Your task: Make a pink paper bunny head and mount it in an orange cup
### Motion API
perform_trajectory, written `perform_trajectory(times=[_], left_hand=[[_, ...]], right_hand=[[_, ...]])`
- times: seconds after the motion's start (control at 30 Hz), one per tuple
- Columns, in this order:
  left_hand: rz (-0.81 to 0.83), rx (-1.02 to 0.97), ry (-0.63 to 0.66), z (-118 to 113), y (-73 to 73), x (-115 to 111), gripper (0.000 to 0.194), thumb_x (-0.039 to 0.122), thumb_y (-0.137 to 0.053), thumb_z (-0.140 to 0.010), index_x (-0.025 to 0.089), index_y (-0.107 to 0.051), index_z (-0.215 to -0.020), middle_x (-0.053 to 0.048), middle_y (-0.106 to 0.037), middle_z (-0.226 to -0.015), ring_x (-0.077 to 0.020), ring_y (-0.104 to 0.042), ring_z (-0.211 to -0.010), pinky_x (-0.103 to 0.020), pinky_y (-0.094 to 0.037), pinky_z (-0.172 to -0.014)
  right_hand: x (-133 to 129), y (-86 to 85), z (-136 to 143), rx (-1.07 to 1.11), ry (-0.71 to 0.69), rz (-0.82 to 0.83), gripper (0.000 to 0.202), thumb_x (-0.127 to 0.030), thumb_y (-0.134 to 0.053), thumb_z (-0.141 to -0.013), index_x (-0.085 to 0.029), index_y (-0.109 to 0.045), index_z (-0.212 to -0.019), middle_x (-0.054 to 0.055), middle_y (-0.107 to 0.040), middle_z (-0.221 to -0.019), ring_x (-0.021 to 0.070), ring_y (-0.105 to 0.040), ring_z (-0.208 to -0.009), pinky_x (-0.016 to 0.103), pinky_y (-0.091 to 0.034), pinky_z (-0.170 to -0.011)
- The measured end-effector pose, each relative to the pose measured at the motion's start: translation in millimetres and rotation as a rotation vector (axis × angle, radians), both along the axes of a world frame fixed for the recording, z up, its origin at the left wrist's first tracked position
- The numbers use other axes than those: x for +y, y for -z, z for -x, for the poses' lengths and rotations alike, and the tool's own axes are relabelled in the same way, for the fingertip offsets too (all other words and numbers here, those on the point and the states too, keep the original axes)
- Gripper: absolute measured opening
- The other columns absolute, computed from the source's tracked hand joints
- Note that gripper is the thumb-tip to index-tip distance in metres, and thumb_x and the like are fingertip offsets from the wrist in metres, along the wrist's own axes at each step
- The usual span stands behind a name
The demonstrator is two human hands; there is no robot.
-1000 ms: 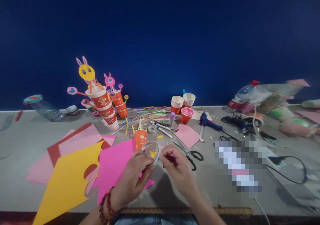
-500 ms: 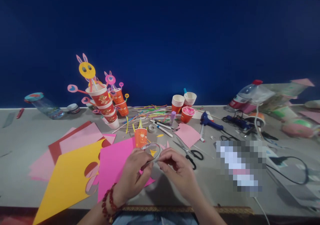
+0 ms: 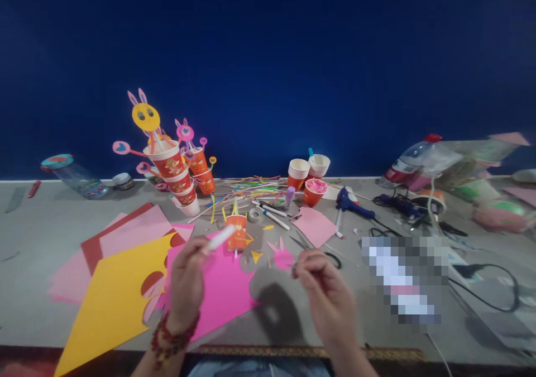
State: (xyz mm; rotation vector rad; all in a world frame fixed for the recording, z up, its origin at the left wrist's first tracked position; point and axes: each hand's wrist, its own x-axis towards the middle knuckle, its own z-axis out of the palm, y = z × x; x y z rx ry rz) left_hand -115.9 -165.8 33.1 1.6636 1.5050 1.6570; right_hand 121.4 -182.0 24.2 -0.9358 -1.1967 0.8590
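My left hand (image 3: 188,273) is raised over the bright pink sheet (image 3: 221,293), with its fingers closed on a roll of tape (image 3: 221,238) seen edge-on as a white band. To the right, my right hand (image 3: 322,282) is pinched above the grey table; anything between the fingertips is too small to make out. A pink paper rabbit head (image 3: 282,258) with two ears lies flat between the hands, closer to the right one. Behind the tape stands an orange paper cup (image 3: 237,236) with yellow strips sticking up, and yellow paper scraps (image 3: 256,257) lie beside it.
Scissors (image 3: 333,258) lie partly behind my right hand, near a light pink sheet (image 3: 315,226). A blue glue gun (image 3: 354,203) is further back. Decorated stacked cups (image 3: 170,167) stand at back left, above a cut yellow sheet (image 3: 113,293). A bottle (image 3: 412,162) leans at back right.
My hands, together at the tape before, have come apart. The left has carried the roll up and left, turning it edge-on; the right has moved right. The pink rabbit head is now uncovered.
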Motion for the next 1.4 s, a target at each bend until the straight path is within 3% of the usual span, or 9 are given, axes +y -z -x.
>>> perform_trajectory(times=[0.1, 0.2, 0.3, 0.4, 0.47, 0.63, 0.77, 0.97, 1.4], left_hand=[[0.041, 0.204, -0.235, 51, 4.5, 11, 0.015, 0.032, -0.054, -0.093, 0.020, -0.063, -0.091, 0.000, -0.061, -0.078, -0.0161, -0.056, -0.069, -0.026, -0.045, -0.062], [0.032, 0.676, -0.166, 88, 22.9, 27, 0.020, 0.034, -0.053, -0.093, 0.017, -0.065, -0.091, -0.006, -0.068, -0.087, -0.0227, -0.062, -0.082, -0.037, -0.048, -0.082], [0.052, 0.948, 0.000, 99, 45.5, 38, 0.021, 0.027, -0.048, -0.095, 0.017, -0.065, -0.099, -0.011, -0.070, -0.105, -0.0282, -0.063, -0.100, -0.043, -0.049, -0.091], [0.036, 1.039, -0.088, 83, 55.5, 35, 0.029, 0.029, -0.051, -0.093, 0.014, -0.062, -0.115, -0.017, -0.067, -0.115, -0.0339, -0.061, -0.106, -0.050, -0.048, -0.092], [-0.050, 0.989, -0.023, 56, 53.4, 26, 0.030, 0.026, -0.052, -0.092, 0.014, -0.060, -0.118, -0.016, -0.066, -0.116, -0.0333, -0.058, -0.112, -0.053, -0.046, -0.098], [-0.085, 0.975, 0.620, -28, 43.6, 4, 0.035, 0.018, -0.051, -0.091, 0.019, -0.056, -0.125, -0.012, -0.064, -0.128, -0.0265, -0.056, -0.120, -0.046, -0.045, -0.105], [-0.009, 1.043, 0.724, -64, 53.9, 11, 0.038, 0.023, -0.057, -0.089, 0.014, -0.054, -0.127, -0.014, -0.061, -0.131, -0.0287, -0.054, -0.123, -0.047, -0.044, -0.107], [0.055, 1.065, 0.673, -67, 70.1, 21, 0.034, 0.021, -0.056, -0.090, 0.014, -0.057, -0.122, -0.014, -0.061, -0.127, -0.0290, -0.056, -0.118, -0.045, -0.048, -0.102], [-0.005, 1.096, 0.732, -66, 76.4, 25, 0.045, 0.026, -0.052, -0.095, 0.013, -0.049, -0.138, -0.011, -0.060, -0.136, -0.0276, -0.051, -0.125, -0.044, -0.042, -0.106]], right_hand=[[17, 14.4, -30, -0.085, -0.022, 0.232, 0.016, -0.034, -0.072, -0.083, -0.019, -0.068, -0.077, 0.005, -0.066, -0.079, 0.0195, -0.060, -0.074, 0.029, -0.047, -0.066], [38, 34.3, -45, -0.259, -0.047, 0.370, 0.022, -0.039, -0.073, -0.075, -0.017, -0.070, -0.072, 0.004, -0.067, -0.067, 0.0192, -0.058, -0.063, 0.030, -0.044, -0.061], [51, 52.7, -43, -0.383, -0.025, 0.387, 0.019, -0.036, -0.067, -0.076, -0.017, -0.070, -0.073, 0.002, -0.067, -0.066, 0.0186, -0.057, -0.061, 0.030, -0.042, -0.059], [56, 64.4, -37, -0.478, -0.052, 0.364, 0.019, -0.033, -0.062, -0.079, -0.017, -0.071, -0.083, 0.002, -0.066, -0.068, 0.0188, -0.058, -0.063, 0.029, -0.043, -0.060], [56, 69.4, -34, -0.519, -0.068, 0.346, 0.027, -0.029, -0.060, -0.079, -0.017, -0.071, -0.101, 0.000, -0.066, -0.070, 0.0185, -0.059, -0.064, 0.028, -0.043, -0.060], [57, 74.8, -29, -0.574, -0.060, 0.331, 0.038, -0.024, -0.058, -0.076, -0.020, -0.061, -0.114, -0.002, -0.068, -0.071, 0.0197, -0.063, -0.066, 0.029, -0.045, -0.062], [55, 71.6, -24, -0.655, -0.034, 0.363, 0.030, -0.021, -0.056, -0.079, -0.022, -0.058, -0.109, -0.001, -0.070, -0.074, 0.0210, -0.067, -0.071, 0.031, -0.047, -0.066], [53, 70.8, -22, -0.799, 0.021, 0.338, 0.025, -0.017, -0.054, -0.082, -0.021, -0.056, -0.107, 0.002, -0.072, -0.079, 0.0223, -0.068, -0.075, 0.031, -0.047, -0.069], [48, 73.3, -15, -1.125, 0.131, 0.159, 0.015, -0.012, -0.054, -0.087, -0.019, -0.057, -0.100, 0.007, -0.068, -0.086, 0.0265, -0.063, -0.083, 0.036, -0.047, -0.075]])
